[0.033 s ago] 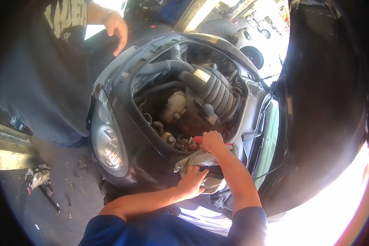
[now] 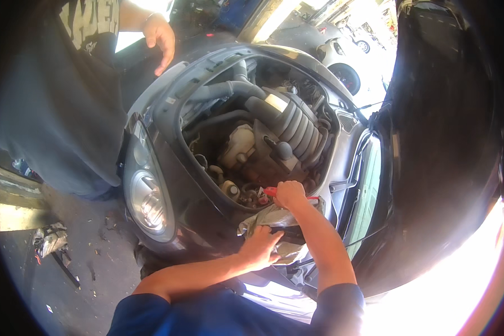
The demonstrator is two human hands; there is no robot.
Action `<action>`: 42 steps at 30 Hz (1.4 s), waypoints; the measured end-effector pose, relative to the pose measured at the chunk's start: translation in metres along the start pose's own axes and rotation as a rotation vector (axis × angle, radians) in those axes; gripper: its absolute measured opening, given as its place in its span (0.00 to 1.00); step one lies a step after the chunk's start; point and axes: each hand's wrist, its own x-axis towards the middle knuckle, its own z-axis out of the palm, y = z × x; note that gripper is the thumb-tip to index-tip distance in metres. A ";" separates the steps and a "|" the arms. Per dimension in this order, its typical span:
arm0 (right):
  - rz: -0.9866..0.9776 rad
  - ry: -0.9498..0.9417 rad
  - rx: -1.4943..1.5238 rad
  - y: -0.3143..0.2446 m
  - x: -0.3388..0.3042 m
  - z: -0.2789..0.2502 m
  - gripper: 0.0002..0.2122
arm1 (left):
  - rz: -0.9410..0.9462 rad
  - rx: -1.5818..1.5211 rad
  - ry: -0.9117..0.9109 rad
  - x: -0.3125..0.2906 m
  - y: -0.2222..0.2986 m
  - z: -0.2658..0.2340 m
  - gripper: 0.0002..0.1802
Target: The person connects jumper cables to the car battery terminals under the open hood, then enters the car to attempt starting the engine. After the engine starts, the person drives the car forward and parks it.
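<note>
My right hand (image 2: 290, 194) is closed round a red-handled tool (image 2: 270, 191) at the near edge of the engine bay. Red shows on both sides of the fist; the tool's working end is too small to make out. My left hand (image 2: 257, 248) rests with fingers apart on a crumpled pale sheet (image 2: 291, 253) over the car's fender. Beside its fingertips lies a dark object (image 2: 290, 234), partly hidden by my right forearm. Just left of the tool are a round-capped reservoir (image 2: 230, 190) and small engine parts. The ribbed engine cover (image 2: 292, 124) lies beyond.
The raised dark hood (image 2: 437, 140) stands at the right, beside the windshield (image 2: 365, 187). A headlight (image 2: 149, 204) is at the left. Another person (image 2: 56, 112) stands there, one hand (image 2: 160, 43) above the car's front. Debris (image 2: 50, 241) lies on the floor; a white car (image 2: 339, 59) is behind.
</note>
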 end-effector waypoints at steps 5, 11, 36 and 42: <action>0.087 -0.162 -0.030 0.008 0.014 0.005 0.14 | 0.133 -0.051 0.069 0.002 -0.019 -0.016 0.33; 0.054 -0.256 -0.040 0.002 0.039 0.007 0.15 | 0.158 -0.112 0.131 0.002 -0.019 -0.010 0.30; -0.095 0.422 0.636 0.002 -0.017 -0.049 0.20 | 0.124 -0.108 0.130 0.003 -0.032 -0.023 0.32; -0.183 0.053 0.799 -0.021 -0.144 -0.041 0.11 | 0.114 0.246 0.048 -0.007 -0.034 -0.048 0.27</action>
